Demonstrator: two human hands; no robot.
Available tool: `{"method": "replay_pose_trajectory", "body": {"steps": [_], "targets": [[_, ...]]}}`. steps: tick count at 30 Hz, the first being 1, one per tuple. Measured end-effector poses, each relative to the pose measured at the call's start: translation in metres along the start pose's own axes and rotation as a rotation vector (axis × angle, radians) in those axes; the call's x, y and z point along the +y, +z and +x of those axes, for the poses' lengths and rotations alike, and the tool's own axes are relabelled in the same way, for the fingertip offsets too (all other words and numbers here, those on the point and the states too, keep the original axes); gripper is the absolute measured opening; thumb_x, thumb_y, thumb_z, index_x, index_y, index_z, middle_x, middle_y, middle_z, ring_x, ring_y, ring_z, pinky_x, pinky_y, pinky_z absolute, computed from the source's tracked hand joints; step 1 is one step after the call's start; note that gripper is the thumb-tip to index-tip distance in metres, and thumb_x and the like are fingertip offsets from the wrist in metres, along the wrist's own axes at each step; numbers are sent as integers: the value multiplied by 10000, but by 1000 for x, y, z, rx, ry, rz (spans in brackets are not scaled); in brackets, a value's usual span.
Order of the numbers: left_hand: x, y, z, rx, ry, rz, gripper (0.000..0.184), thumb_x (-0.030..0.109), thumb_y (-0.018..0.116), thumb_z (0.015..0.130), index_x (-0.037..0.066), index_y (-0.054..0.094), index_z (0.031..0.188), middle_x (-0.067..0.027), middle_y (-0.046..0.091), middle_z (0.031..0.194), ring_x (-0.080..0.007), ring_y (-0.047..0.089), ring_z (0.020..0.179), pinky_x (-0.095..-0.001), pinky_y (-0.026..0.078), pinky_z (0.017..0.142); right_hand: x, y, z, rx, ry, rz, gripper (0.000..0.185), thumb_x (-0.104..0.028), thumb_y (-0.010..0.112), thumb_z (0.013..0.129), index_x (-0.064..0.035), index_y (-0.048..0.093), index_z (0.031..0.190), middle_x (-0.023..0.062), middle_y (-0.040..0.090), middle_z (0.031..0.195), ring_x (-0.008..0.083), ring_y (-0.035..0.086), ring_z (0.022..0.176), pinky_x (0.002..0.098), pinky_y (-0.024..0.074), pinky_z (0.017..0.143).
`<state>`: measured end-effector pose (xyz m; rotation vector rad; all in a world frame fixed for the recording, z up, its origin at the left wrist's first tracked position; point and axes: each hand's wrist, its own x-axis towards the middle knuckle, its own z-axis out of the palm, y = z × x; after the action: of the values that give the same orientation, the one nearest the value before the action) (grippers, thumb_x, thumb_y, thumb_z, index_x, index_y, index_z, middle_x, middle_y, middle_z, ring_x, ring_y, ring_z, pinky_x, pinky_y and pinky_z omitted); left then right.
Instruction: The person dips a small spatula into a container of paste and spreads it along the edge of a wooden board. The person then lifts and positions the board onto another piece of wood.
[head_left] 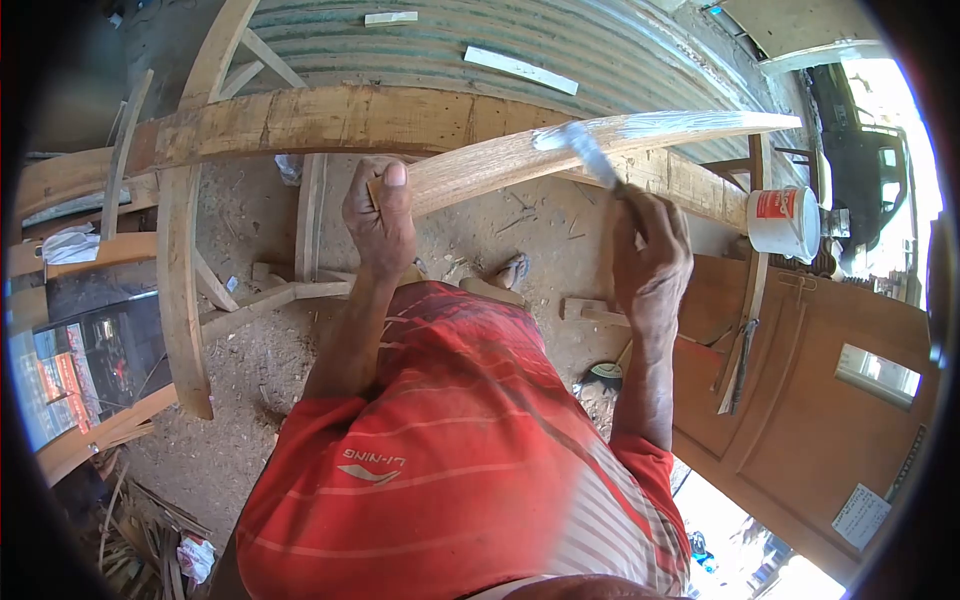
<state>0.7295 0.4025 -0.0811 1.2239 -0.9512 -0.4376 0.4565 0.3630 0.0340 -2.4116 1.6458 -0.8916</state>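
Observation:
My left hand [383,212] is closed around the near end of a long wooden board [480,172], thumb on top. The board slants up to the right, and its far part is streaked with wet-looking white. In my right hand [652,245] is a paintbrush [590,155], slightly blurred, its bristle end on the board where the white coat meets bare wood. To the right of that hand, a white bucket with a red label [783,222] sits by the end of a thick wooden beam [330,118]; what it holds is hidden.
The beam runs across in front of me on wooden legs [180,290]. Behind it lie corrugated metal sheets [420,50] with a white strip [520,70] on them. A brown door panel [790,370] leans at right. Wood scraps [590,310] lie on the dirt floor.

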Motion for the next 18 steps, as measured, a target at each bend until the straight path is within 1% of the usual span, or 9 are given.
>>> {"method": "replay_pose_trajectory", "body": {"steps": [1,4,6,8,11,14,15,18], "targets": [[0,0,1,-3,12,-7,290,285,562,1098,53,612,931,21,526,778,-77,458,717,-282,415,659,0,-1,0,20,41,-27,227,-30,720,922,-70,748,1144,125,720,1023,299,703,951,413,565,812],[-1,-1,2,-21,12,-10,282,286,562,1098,53,613,948,22,538,779,-71,459,710,-275,413,651,-17,0,-4,-4,-45,91,257,-25,740,907,-75,744,1159,117,720,1031,310,707,965,405,581,841],[4,1,2,-26,-16,-43,276,284,560,1099,53,612,957,25,540,781,-65,457,712,-267,410,648,-32,6,-9,-36,-122,28,245,-45,754,918,-83,741,1160,98,714,1047,282,718,929,398,597,797],[5,0,3,-39,-26,-53,270,280,556,1099,52,610,965,25,549,787,-59,455,712,-261,408,647,-24,8,-14,-43,-58,-31,234,-59,761,923,-80,739,1155,99,709,1043,282,717,914,395,596,784],[2,-3,1,-41,-20,-35,265,272,549,1100,49,610,971,20,565,798,-56,453,710,-256,407,647,-4,-3,-3,10,69,-153,228,-63,759,927,-82,736,1153,101,698,1032,285,716,895,400,598,755],[4,0,2,-35,4,-13,266,266,540,1100,44,618,976,14,569,804,-64,459,709,-258,411,654,-10,-1,-5,42,-86,24,222,-61,749,934,-86,734,1154,98,682,1000,284,711,885,400,599,726],[5,0,3,-34,21,3,266,265,538,1100,42,622,980,12,571,807,-67,464,712,-259,413,659,-19,1,-8,-13,-114,50,236,-54,745,936,-91,730,1169,95,668,979,273,710,880,402,598,706],[8,-2,4,-51,10,10,267,258,533,1098,34,631,990,2,579,816,-78,485,729,-263,424,678,-15,3,-10,-23,-123,-34,236,-81,737,955,-111,721,1188,83,650,947,263,701,814,408,579,667]]}}
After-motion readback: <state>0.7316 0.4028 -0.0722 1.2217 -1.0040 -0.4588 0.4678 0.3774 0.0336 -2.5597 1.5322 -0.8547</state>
